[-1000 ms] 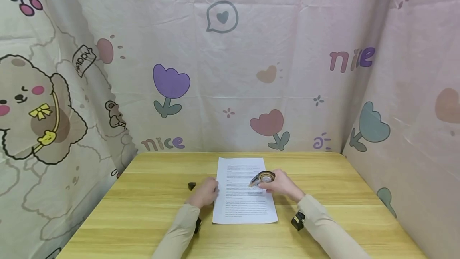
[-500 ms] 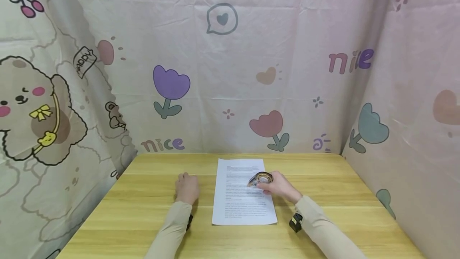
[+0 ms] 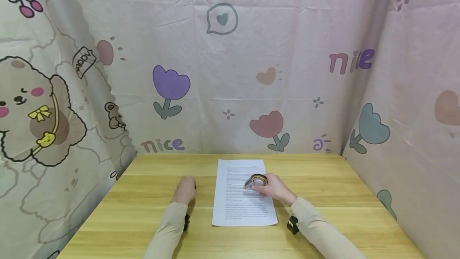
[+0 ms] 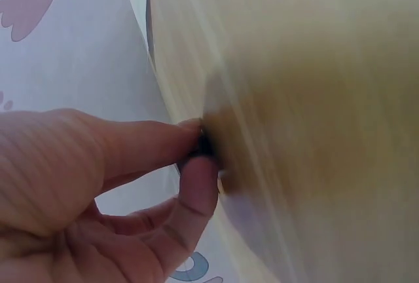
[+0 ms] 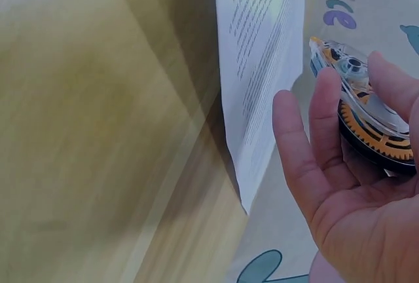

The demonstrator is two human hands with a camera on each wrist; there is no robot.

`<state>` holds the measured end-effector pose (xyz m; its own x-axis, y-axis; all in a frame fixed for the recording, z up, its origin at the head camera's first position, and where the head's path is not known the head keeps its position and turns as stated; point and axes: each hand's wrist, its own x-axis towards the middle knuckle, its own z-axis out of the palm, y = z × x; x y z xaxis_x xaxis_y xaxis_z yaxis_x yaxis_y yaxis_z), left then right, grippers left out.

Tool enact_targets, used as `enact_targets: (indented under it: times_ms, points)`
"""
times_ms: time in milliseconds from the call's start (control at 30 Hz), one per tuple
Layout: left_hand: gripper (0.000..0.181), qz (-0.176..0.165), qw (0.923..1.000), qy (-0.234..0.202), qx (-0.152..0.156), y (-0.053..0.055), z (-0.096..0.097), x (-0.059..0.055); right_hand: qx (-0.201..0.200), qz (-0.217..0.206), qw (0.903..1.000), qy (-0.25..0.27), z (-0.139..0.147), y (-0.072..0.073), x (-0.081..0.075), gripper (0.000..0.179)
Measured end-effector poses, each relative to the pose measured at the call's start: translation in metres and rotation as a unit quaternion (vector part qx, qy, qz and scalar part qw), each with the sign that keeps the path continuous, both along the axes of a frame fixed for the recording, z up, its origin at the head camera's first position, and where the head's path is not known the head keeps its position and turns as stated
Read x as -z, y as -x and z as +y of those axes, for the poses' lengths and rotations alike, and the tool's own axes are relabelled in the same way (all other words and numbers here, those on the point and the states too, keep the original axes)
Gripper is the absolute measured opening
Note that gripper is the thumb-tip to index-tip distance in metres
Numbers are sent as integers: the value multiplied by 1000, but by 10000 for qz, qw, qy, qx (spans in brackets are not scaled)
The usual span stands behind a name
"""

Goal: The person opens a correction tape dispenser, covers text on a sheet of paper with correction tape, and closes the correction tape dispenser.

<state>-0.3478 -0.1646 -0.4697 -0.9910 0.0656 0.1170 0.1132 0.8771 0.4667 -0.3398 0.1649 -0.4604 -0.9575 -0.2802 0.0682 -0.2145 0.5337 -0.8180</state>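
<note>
My left hand (image 3: 185,190) is over the table left of the paper, its thumb and finger pinching a small black cap (image 4: 204,144). Most of the cap is hidden by the fingertips. In my right hand (image 3: 278,190) is a correction tape dispenser (image 3: 258,180), with a clear body and orange gear wheels showing in the right wrist view. Its tip points left, above the middle of a printed sheet of paper (image 3: 238,211). The sheet lies flat, its lines of text running across it.
The wooden table (image 3: 323,219) ends at the back against a patterned cloth (image 3: 230,63), which also hangs at both sides. A small black device (image 3: 293,224) is strapped at the right wrist, and another (image 3: 186,222) at the left.
My left hand has moved left from the paper's edge to the black cap lying on the table, and now pinches it. The right hand, with the correction tape, has shifted slightly left and nearer.
</note>
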Motion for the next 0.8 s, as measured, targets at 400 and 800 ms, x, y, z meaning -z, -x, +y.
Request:
enact_targets:
  times_ms: [400,800]
  points:
    - [11,325,9993,-64,144,2,1,-11,-114,-289,9983,489,1,5,4,30]
    - [21,322,9922,-895,803,3,24,-17,-345,-731,9840,1588,-2,10,2,48]
